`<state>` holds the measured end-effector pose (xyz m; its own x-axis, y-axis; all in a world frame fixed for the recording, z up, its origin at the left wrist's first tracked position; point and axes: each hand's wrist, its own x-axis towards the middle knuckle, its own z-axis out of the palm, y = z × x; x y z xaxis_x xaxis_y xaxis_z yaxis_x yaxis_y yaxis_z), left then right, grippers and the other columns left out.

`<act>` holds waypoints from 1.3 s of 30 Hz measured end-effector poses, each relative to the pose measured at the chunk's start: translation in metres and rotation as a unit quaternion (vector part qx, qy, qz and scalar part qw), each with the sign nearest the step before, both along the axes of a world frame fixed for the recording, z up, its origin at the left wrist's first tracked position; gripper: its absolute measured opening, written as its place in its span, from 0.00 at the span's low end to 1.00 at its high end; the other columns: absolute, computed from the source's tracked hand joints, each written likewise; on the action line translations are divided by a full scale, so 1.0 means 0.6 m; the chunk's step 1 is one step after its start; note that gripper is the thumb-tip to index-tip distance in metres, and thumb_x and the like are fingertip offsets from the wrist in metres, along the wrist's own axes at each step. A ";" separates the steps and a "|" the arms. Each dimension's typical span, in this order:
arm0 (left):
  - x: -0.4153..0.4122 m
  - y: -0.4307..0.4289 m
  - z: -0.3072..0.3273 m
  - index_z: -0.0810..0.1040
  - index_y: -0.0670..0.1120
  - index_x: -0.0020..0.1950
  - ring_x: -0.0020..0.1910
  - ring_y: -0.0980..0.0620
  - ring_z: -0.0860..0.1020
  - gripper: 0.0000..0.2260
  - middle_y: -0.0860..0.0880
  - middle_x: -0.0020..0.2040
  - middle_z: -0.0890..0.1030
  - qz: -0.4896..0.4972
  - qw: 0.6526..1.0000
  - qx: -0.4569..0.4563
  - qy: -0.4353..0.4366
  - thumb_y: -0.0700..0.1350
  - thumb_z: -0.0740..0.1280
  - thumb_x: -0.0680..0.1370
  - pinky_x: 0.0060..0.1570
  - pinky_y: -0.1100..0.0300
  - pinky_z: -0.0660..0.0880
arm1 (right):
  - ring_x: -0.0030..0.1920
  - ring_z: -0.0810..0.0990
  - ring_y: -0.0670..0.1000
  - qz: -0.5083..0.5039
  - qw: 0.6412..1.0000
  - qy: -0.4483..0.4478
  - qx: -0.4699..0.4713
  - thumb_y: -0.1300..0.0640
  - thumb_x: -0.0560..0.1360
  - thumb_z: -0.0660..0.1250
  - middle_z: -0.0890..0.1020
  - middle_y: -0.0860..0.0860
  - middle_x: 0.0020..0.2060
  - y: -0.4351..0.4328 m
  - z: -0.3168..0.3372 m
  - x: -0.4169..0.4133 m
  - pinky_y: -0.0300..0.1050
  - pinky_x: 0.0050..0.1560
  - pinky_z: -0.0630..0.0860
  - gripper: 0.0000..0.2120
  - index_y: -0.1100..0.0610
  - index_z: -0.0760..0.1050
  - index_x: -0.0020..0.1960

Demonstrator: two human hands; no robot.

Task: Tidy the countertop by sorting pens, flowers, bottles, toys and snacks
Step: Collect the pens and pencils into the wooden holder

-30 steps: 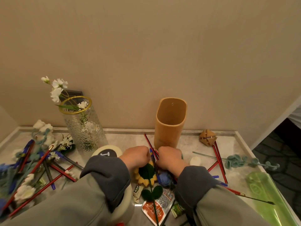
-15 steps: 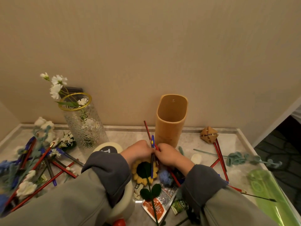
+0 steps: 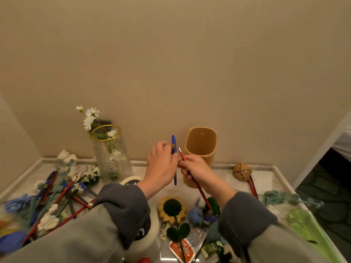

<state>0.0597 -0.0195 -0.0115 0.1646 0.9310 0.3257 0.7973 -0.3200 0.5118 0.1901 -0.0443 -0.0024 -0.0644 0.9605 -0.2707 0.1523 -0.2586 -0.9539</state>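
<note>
My left hand (image 3: 162, 166) holds a blue pen (image 3: 174, 149) upright, raised above the countertop. My right hand (image 3: 196, 168) grips a red pencil (image 3: 202, 194) that slants down to the right. Both hands hover just left of the open bamboo pen holder (image 3: 201, 147) at the back wall. A glass vase (image 3: 112, 160) with white flowers (image 3: 89, 116) stands to the left. Below the hands lie a knitted sunflower (image 3: 171, 207), a blue knitted flower (image 3: 194, 214) and an orange snack packet (image 3: 187, 247).
A heap of red and blue pens and white flowers (image 3: 55, 202) covers the left of the countertop. A wooden puzzle toy (image 3: 242, 171), two red pencils (image 3: 252, 186), a teal knitted sprig (image 3: 281, 199) and a green bottle (image 3: 311, 230) lie at the right. A cream bottle (image 3: 150, 232) stands under my left sleeve.
Both hands have risen from the countertop beside the sunflower, lifting the blue pen and the red pencil up toward the mouth of the bamboo holder.
</note>
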 end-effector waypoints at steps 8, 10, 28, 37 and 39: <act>0.006 -0.032 0.041 0.66 0.52 0.53 0.35 0.53 0.75 0.06 0.53 0.38 0.75 -0.076 0.991 -0.041 -0.103 0.52 0.52 0.83 0.34 0.54 0.69 | 0.18 0.60 0.44 -0.063 0.952 0.297 -0.036 0.52 0.81 0.52 0.70 0.51 0.25 -0.011 0.068 0.010 0.33 0.17 0.55 0.16 0.58 0.74 0.44; 0.021 -0.029 0.052 0.67 0.53 0.53 0.35 0.53 0.74 0.07 0.53 0.37 0.74 -0.090 0.981 -0.055 -0.165 0.51 0.51 0.83 0.35 0.54 0.69 | 0.18 0.61 0.45 -0.101 0.943 0.318 0.009 0.53 0.79 0.50 0.71 0.51 0.26 -0.007 0.085 0.012 0.33 0.18 0.55 0.17 0.58 0.74 0.42; 0.140 0.068 0.138 0.79 0.54 0.56 0.52 0.58 0.80 0.07 0.56 0.50 0.82 -0.121 0.912 -0.073 -0.386 0.47 0.65 0.79 0.54 0.59 0.78 | 0.52 0.84 0.49 -0.181 0.943 0.140 0.242 0.62 0.79 0.64 0.86 0.51 0.49 0.057 0.161 0.104 0.46 0.54 0.80 0.10 0.53 0.80 0.55; 0.131 0.088 0.024 0.78 0.55 0.58 0.50 0.59 0.81 0.09 0.58 0.49 0.83 -0.133 0.962 -0.104 -0.214 0.48 0.66 0.79 0.51 0.59 0.79 | 0.54 0.81 0.44 -0.226 0.956 0.083 0.168 0.63 0.79 0.63 0.84 0.47 0.51 0.057 0.038 0.110 0.37 0.53 0.78 0.11 0.51 0.80 0.56; 0.122 0.081 0.016 0.76 0.55 0.62 0.50 0.59 0.81 0.12 0.58 0.51 0.83 -0.132 0.982 -0.059 -0.120 0.51 0.65 0.79 0.50 0.59 0.79 | 0.55 0.81 0.44 -0.235 0.954 0.057 0.175 0.63 0.79 0.64 0.83 0.47 0.52 0.053 0.024 0.110 0.35 0.53 0.77 0.12 0.52 0.79 0.59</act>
<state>0.1326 0.0289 -0.0018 0.3378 0.8998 0.2763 0.5468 -0.4265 0.7205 0.2560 -0.0124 0.0120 0.3857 0.9209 0.0561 -0.0112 0.0654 -0.9978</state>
